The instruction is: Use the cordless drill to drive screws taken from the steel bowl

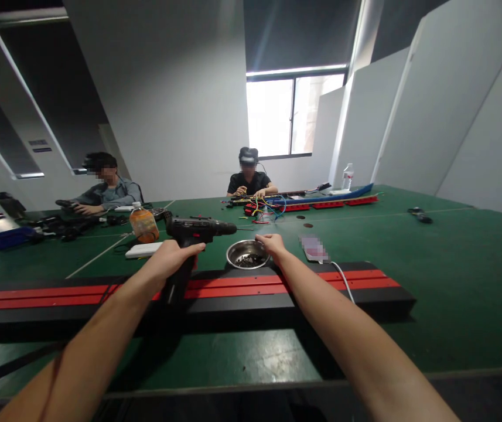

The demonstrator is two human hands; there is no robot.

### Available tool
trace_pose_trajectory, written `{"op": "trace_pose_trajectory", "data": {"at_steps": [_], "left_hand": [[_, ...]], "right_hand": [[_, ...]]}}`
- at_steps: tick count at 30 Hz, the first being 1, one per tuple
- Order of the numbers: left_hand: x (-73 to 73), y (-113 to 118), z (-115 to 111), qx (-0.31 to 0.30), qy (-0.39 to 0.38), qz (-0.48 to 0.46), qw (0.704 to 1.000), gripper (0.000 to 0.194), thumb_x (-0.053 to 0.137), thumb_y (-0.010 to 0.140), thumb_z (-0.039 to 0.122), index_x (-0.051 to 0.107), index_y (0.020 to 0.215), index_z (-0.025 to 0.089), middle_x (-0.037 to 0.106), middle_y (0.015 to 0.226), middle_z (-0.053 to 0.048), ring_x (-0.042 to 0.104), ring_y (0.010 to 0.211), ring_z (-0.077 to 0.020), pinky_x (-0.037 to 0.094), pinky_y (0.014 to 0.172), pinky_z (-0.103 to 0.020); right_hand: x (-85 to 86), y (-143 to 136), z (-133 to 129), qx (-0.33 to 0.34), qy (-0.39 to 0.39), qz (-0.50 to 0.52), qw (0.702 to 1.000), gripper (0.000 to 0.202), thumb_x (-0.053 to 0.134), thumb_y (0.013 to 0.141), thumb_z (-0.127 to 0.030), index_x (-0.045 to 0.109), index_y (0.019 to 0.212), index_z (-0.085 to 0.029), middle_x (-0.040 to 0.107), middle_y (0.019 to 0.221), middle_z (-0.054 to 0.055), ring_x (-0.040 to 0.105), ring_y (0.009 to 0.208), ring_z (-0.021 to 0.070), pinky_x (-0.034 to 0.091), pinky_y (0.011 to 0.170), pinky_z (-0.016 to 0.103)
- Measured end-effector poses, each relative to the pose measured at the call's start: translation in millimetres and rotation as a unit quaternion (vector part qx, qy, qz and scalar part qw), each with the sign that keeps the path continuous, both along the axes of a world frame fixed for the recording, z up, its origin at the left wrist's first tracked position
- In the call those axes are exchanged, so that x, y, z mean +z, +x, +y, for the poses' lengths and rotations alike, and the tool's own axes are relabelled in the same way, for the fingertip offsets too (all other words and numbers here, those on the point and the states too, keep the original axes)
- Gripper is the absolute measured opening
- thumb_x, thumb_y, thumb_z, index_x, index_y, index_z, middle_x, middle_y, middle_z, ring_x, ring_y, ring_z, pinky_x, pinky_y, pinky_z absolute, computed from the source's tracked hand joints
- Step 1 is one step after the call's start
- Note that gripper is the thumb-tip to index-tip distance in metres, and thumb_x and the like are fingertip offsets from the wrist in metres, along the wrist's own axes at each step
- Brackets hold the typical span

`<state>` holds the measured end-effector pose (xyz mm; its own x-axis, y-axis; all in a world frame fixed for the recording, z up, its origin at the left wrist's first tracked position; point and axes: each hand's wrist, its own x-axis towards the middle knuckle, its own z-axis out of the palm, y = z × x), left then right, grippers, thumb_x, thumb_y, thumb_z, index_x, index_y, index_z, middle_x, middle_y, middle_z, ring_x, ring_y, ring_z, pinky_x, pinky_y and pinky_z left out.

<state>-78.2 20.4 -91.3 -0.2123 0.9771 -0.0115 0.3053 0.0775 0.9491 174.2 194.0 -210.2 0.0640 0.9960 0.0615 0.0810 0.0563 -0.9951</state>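
My left hand point(175, 257) is wrapped round the grip of a black cordless drill point(200, 228), its thumb laid along the side. The drill points right, with a thin bit reaching toward my right hand point(272, 243). That hand's thumb and forefinger are pinched together near the bit's tip, at the right rim of a steel bowl point(231, 259). Whatever the pinch holds is too small to make out. Small dark pieces, like screws point(249, 260), lie in the bowl. Below both hands runs a long black bar with a red top point(237, 286).
A white box point(143, 251) and an orange bottle point(145, 225) stand left of the drill. Right of the bowl lies a phone-like item point(314, 249) with a white cable point(342, 278). Two people sit across the green table point(465, 264), by colored wires point(272, 208) and a blue-red bar point(347, 197).
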Motion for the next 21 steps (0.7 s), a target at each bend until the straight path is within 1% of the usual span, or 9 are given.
{"op": "trace_pose_trajectory", "data": {"at_steps": [2,3,4,6,9,12,14,17,21], "left_hand": [[-19.8,8,11,0.008,-0.043,-0.151,0.988,0.023,0.081,0.069,0.032,0.067,0.073,0.014,0.069,0.062,-0.006,0.063,0.050,-0.0162,0.049,0.046,-0.023],[-28.6,11,16,0.008,-0.058,-0.200,0.978,0.020,0.078,0.072,0.030,0.067,0.074,0.013,0.069,0.063,-0.006,0.063,0.050,-0.0155,0.050,0.046,-0.023],[-36.5,14,19,0.005,-0.067,-0.226,0.972,0.018,0.076,0.074,0.028,0.066,0.074,0.013,0.068,0.063,-0.006,0.063,0.050,-0.0149,0.050,0.046,-0.023],[-49.8,17,23,-0.002,-0.077,-0.242,0.967,0.018,0.071,0.078,0.027,0.065,0.071,0.012,0.066,0.061,-0.006,0.062,0.048,-0.0145,0.050,0.045,-0.024],[-63.2,18,22,-0.008,-0.081,-0.241,0.967,0.021,0.070,0.080,0.029,0.064,0.070,0.011,0.066,0.060,-0.007,0.060,0.046,-0.0151,0.050,0.044,-0.026],[-68.5,16,17,-0.011,-0.066,-0.250,0.966,0.021,0.071,0.079,0.030,0.065,0.072,0.011,0.067,0.061,-0.008,0.061,0.046,-0.0158,0.051,0.043,-0.027],[-69.2,14,14,-0.015,-0.064,-0.263,0.962,0.021,0.071,0.078,0.030,0.065,0.073,0.011,0.067,0.061,-0.008,0.061,0.046,-0.0163,0.052,0.043,-0.027],[-69.0,13,12,-0.017,-0.072,-0.279,0.957,0.020,0.071,0.078,0.029,0.065,0.073,0.010,0.067,0.060,-0.008,0.061,0.046,-0.0164,0.052,0.042,-0.027],[-68.6,13,9,-0.025,-0.071,-0.280,0.957,0.020,0.072,0.077,0.029,0.066,0.073,0.010,0.068,0.060,-0.009,0.061,0.044,-0.0159,0.052,0.042,-0.028]], "right_hand": [[3.3,-1,0,-0.013,0.000,0.039,0.999,0.027,0.075,0.072,-0.040,0.073,0.076,-0.014,0.065,0.063,0.002,0.055,0.058,0.0142,0.041,0.057,0.025],[4.8,-1,-1,-0.014,0.006,0.057,0.998,0.027,0.075,0.072,-0.041,0.073,0.078,-0.014,0.066,0.065,0.002,0.055,0.058,0.0136,0.041,0.057,0.025],[6.1,-1,-1,-0.007,0.010,0.076,0.997,0.028,0.075,0.072,-0.041,0.073,0.079,-0.014,0.066,0.066,0.001,0.055,0.058,0.0132,0.041,0.056,0.025],[8.0,-1,-3,0.005,0.004,0.117,0.993,0.029,0.077,0.071,-0.041,0.073,0.080,-0.014,0.066,0.066,0.001,0.054,0.057,0.0125,0.041,0.056,0.024],[9.4,-2,-4,0.006,-0.024,0.150,0.988,0.024,0.079,0.071,-0.034,0.070,0.077,-0.013,0.061,0.059,-0.001,0.051,0.051,0.0107,0.040,0.052,0.023],[9.8,-1,-5,0.020,-0.045,0.161,0.986,0.019,0.078,0.075,-0.029,0.068,0.078,-0.013,0.057,0.055,-0.002,0.049,0.048,0.0102,0.040,0.049,0.023],[9.9,-1,-5,0.048,-0.056,0.171,0.983,0.019,0.078,0.077,-0.029,0.067,0.080,-0.014,0.060,0.059,-0.001,0.054,0.050,0.0117,0.046,0.053,0.025],[10.3,0,-7,0.059,-0.068,0.171,0.981,0.020,0.078,0.077,-0.030,0.066,0.081,-0.014,0.063,0.061,0.000,0.057,0.053,0.0130,0.052,0.056,0.027],[12.0,0,-10,0.075,-0.066,0.171,0.980,0.017,0.075,0.082,-0.028,0.069,0.085,-0.013,0.068,0.069,0.003,0.063,0.058,0.0151,0.056,0.062,0.031]]}}
